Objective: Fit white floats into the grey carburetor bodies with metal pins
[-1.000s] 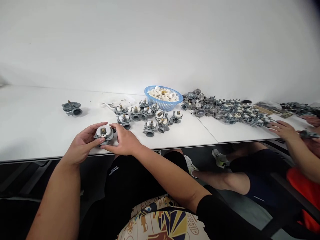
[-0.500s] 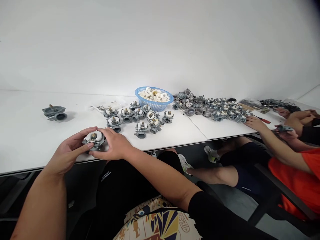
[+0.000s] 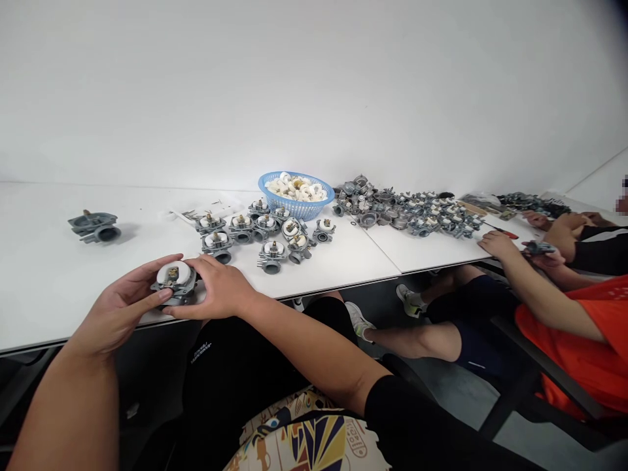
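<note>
A grey metal carburetor body (image 3: 173,282) with a white float on top rests at the near edge of the white table (image 3: 44,275). My left hand (image 3: 120,307) cups its left side, thumb along the front. My right hand (image 3: 218,291) curls around its right side, fingers on top. Both hands grip the same part. Behind it lies a cluster of several similar carburetors with white floats (image 3: 265,232).
A blue basket of white floats (image 3: 296,191) stands behind the cluster. One lone carburetor (image 3: 95,226) lies far left. A long pile of grey parts (image 3: 407,212) stretches right, where a person in an orange shirt (image 3: 583,347) and another person's hands (image 3: 564,226) work.
The view has swung to the right, so everything sits further left in the picture. My hands still hold the same carburetor at the table edge, with the fingers slightly shifted.
</note>
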Action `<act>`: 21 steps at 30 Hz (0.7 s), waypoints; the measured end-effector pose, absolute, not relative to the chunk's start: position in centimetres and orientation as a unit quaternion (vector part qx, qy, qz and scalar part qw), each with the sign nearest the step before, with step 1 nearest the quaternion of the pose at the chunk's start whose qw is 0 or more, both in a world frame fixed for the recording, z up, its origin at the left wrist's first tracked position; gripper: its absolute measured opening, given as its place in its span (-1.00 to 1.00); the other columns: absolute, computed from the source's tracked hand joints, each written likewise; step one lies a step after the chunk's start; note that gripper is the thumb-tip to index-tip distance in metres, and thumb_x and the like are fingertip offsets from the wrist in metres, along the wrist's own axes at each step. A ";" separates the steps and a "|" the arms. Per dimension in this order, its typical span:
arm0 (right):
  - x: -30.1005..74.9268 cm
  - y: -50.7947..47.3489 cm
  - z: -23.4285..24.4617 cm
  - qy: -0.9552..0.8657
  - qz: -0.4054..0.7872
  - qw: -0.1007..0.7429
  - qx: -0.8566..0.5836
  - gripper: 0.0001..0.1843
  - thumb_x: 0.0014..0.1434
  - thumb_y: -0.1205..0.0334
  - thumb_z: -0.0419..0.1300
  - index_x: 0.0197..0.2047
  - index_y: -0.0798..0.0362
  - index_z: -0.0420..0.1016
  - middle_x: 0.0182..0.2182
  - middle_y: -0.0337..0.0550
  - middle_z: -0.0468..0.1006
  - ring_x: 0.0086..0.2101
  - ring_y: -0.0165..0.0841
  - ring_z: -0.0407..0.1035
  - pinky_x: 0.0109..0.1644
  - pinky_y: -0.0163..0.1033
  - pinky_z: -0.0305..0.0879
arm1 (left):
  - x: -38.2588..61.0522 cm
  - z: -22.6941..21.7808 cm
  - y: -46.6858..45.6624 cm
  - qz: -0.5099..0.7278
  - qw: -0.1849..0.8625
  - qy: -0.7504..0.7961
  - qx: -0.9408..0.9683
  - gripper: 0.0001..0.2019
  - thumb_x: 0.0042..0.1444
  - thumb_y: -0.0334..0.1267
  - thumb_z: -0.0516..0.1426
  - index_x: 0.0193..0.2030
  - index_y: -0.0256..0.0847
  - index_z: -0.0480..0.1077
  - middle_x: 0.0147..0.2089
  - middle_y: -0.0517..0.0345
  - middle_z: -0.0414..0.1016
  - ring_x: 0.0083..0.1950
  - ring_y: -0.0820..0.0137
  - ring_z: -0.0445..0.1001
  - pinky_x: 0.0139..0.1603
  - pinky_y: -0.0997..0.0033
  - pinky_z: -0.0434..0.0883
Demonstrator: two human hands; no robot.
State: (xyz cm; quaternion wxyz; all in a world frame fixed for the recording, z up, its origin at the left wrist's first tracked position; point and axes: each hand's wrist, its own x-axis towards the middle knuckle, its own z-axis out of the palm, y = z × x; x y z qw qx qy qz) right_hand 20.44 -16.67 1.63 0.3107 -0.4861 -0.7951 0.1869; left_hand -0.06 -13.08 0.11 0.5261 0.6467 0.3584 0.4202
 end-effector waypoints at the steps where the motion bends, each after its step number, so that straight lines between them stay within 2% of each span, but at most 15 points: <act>1: 20.4 -16.7 1.6 -0.794 0.187 0.311 -0.487 -0.08 0.05 -0.28 0.38 0.34 -0.08 0.20 0.22 -0.02 0.39 0.15 -0.10 0.40 0.20 -0.03 0.39 | -0.1 0.1 -13.1 0.419 0.525 0.357 0.649 -0.40 -0.08 -0.08 0.38 0.18 0.15 0.51 0.20 0.17 0.56 0.34 -0.11 0.40 0.11 0.18 0.60; 8: 20.6 -16.8 1.9 -0.794 0.185 0.303 -0.493 -0.11 0.06 -0.25 0.39 0.32 -0.06 0.22 0.21 0.01 0.40 0.14 -0.07 0.40 0.17 -0.02 0.41 | 0.0 0.1 -12.9 0.406 0.527 0.369 0.649 -0.40 -0.07 -0.05 0.38 0.19 0.11 0.51 0.22 0.12 0.55 0.34 -0.14 0.39 0.15 0.10 0.57; 13: 20.8 -17.0 2.3 -0.799 0.200 0.296 -0.484 -0.13 0.08 -0.23 0.38 0.33 -0.05 0.22 0.26 0.03 0.36 0.15 -0.07 0.39 0.15 -0.04 0.42 | 0.2 0.1 -12.7 0.402 0.513 0.370 0.662 -0.48 -0.06 -0.02 0.37 0.11 0.09 0.56 0.34 0.18 0.44 0.45 -0.10 0.25 0.26 0.16 0.49; 17: 20.9 -16.9 2.1 -0.799 0.196 0.308 -0.477 -0.12 0.04 -0.19 0.42 0.31 -0.03 0.24 0.27 0.03 0.36 0.17 -0.06 0.38 0.17 -0.04 0.41 | 0.1 0.1 -12.7 0.407 0.495 0.362 0.677 -0.52 -0.05 -0.03 0.37 0.08 0.11 0.57 0.35 0.20 0.43 0.47 -0.09 0.22 0.24 0.21 0.51; 21: 21.1 -17.1 1.9 -0.794 0.208 0.321 -0.472 -0.11 0.03 -0.23 0.41 0.31 -0.06 0.26 0.25 0.00 0.39 0.18 -0.07 0.38 0.19 -0.02 0.40 | -0.1 0.1 -12.9 0.408 0.497 0.356 0.678 -0.45 -0.05 -0.04 0.37 0.15 0.16 0.52 0.34 0.22 0.44 0.46 -0.10 0.23 0.21 0.18 0.55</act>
